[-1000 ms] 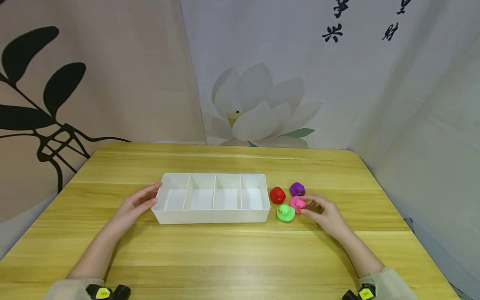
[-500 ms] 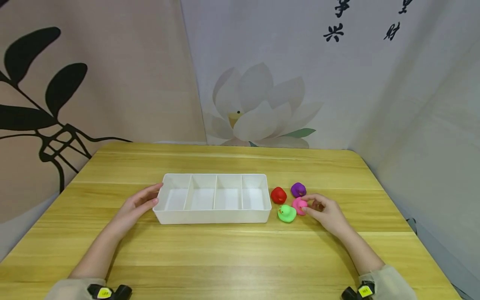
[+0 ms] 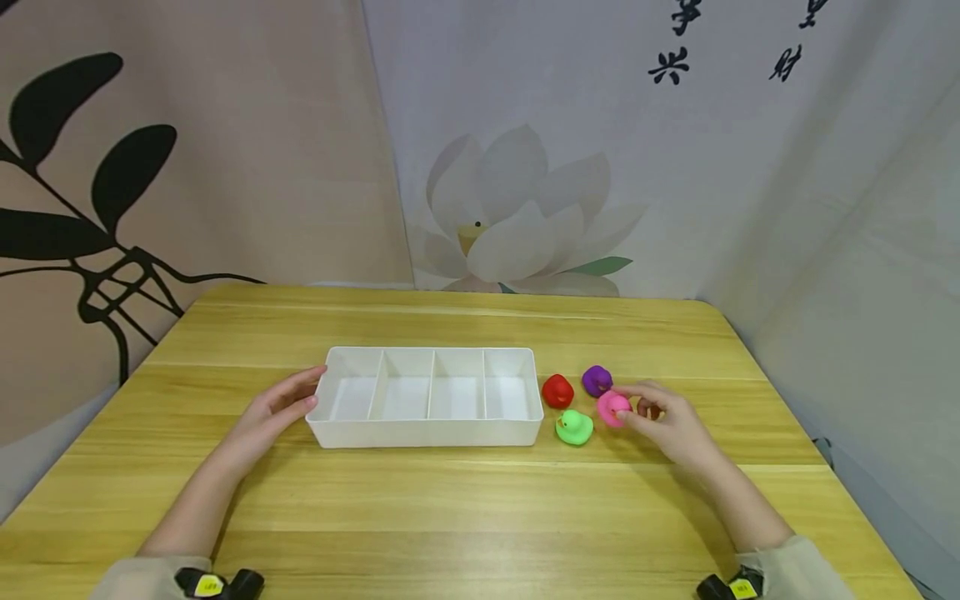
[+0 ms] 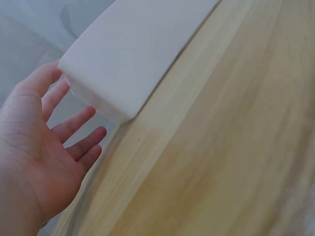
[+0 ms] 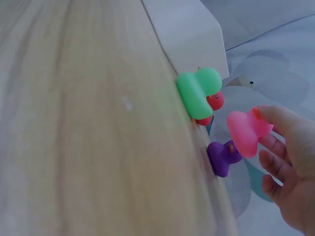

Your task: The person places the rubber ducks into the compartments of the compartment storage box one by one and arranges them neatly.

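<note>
My right hand [image 3: 671, 423] pinches a pink rubber duck [image 5: 245, 132] between thumb and fingers. In the right wrist view the duck hangs off the tabletop. A green rubber duck [image 3: 573, 427], a red one [image 3: 557, 391] and a purple one [image 3: 597, 381] sit on the table around it; the purple one is closest. Left of the ducks stands a long white divided box [image 3: 424, 433]. At the box's left end my left hand [image 3: 272, 415] touches the wall and rim with thumb and forefinger, the other fingers loosely extended, as the left wrist view [image 4: 51, 142] shows.
Upright dividers split the white box into several compartments, with no ducks in them. Everything rests on a wooden table [image 3: 420, 517]. Behind its far edge hangs a printed cloth [image 3: 300, 125] with leaves and a lotus.
The right hand has pulled the pink duck to the right, away from the green one, and raised it slightly. The left hand and the box stay where they were.
</note>
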The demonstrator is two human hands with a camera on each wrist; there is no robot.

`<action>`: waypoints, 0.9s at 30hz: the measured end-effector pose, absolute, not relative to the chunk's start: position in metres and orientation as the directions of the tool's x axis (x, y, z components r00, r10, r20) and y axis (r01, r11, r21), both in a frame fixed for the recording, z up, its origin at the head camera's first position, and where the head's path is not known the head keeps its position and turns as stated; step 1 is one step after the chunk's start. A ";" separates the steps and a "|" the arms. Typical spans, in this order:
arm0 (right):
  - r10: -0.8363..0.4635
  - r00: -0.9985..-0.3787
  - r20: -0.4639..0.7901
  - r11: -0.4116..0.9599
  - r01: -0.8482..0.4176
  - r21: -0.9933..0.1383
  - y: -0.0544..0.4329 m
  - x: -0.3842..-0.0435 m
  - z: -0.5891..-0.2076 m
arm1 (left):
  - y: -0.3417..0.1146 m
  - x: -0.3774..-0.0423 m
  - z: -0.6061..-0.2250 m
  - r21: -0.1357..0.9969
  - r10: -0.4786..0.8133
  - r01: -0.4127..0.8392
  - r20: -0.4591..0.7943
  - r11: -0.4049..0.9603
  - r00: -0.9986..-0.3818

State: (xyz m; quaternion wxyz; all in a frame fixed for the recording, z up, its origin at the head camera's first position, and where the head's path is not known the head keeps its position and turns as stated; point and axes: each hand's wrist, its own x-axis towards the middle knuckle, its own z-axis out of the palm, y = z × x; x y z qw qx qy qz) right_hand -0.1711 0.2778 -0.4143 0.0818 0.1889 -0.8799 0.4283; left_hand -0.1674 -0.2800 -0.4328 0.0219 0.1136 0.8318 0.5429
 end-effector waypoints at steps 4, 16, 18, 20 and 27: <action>-0.310 -0.882 0.354 0.551 -0.470 -0.689 0.277 -0.173 -0.408 | -0.280 -0.167 -0.433 0.909 0.212 0.162 0.084 0.385 -0.974; -0.398 -0.853 0.339 0.513 -0.513 -0.688 0.256 -0.171 -0.368 | -0.280 -0.168 -0.432 0.908 0.221 0.168 0.087 0.383 -0.971; -0.412 -0.846 0.338 0.506 -0.521 -0.687 0.251 -0.172 -0.361 | -0.280 -0.168 -0.432 0.908 0.222 0.170 0.089 0.383 -0.971; -0.431 -0.839 0.331 0.496 -0.527 -0.690 0.246 -0.174 -0.355 | -0.280 -0.168 -0.432 0.908 0.223 0.169 0.087 0.383 -0.971; -0.498 -0.823 0.273 0.490 -0.527 -0.694 0.224 -0.180 -0.330 | -0.281 -0.167 -0.432 0.907 0.222 0.166 0.083 0.387 -0.971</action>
